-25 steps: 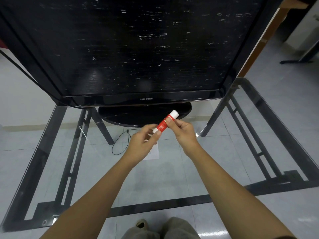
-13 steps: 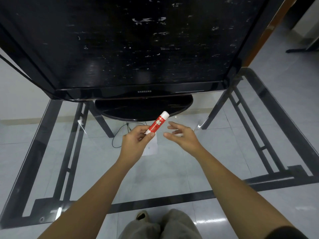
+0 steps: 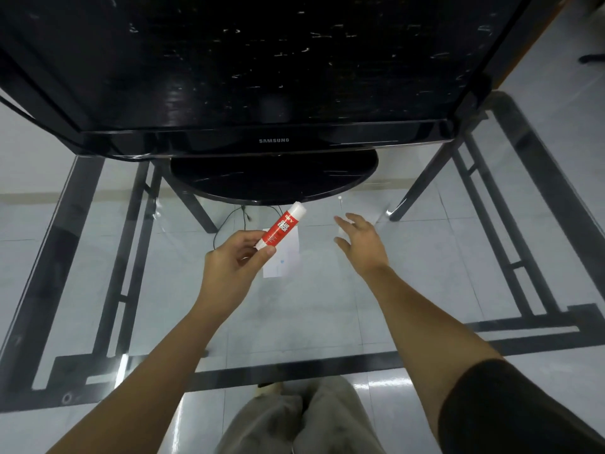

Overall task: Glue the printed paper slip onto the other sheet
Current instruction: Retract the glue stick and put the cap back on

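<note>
While my left hand (image 3: 234,260) grips the glue stick (image 3: 281,230), the sheet (image 3: 289,257) lies just beyond it, long axis pointing away; my right hand (image 3: 358,240), farther off, is spread open, empty.

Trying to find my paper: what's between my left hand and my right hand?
Head view: a white paper sheet lies on the glass table between the left hand, gripping the glue stick, and the right hand.
</note>
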The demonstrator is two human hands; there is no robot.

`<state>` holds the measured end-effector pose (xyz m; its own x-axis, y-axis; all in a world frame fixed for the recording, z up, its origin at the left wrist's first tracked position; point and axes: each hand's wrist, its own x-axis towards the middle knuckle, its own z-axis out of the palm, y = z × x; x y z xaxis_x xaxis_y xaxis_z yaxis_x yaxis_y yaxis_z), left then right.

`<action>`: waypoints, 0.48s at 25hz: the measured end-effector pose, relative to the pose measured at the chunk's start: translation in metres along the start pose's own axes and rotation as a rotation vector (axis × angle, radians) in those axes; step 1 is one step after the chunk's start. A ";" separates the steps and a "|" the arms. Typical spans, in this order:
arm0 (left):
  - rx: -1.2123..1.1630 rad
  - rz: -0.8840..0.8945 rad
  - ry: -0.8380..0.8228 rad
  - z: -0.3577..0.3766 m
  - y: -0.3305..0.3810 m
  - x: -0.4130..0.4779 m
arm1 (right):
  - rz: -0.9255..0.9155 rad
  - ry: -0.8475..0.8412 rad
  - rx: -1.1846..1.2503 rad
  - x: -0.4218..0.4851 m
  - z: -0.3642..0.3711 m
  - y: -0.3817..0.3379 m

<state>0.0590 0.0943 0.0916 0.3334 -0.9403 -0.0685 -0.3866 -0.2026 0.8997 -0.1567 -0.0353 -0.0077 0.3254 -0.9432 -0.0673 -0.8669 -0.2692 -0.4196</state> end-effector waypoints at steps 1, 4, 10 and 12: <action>0.003 0.003 -0.001 0.000 0.001 -0.001 | -0.010 -0.021 -0.016 0.002 0.000 0.001; 0.008 0.027 -0.005 0.000 0.002 -0.001 | 0.006 0.024 0.045 0.006 -0.004 -0.004; 0.003 0.057 -0.012 -0.001 -0.001 0.000 | 0.129 0.055 0.951 -0.014 -0.046 -0.056; 0.002 0.064 -0.026 -0.001 -0.002 0.000 | 0.080 0.014 1.000 -0.026 -0.059 -0.066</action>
<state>0.0607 0.0952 0.0899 0.2851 -0.9583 -0.0218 -0.4081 -0.1419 0.9018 -0.1304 -0.0047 0.0749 0.2698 -0.9554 -0.1203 -0.1685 0.0762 -0.9828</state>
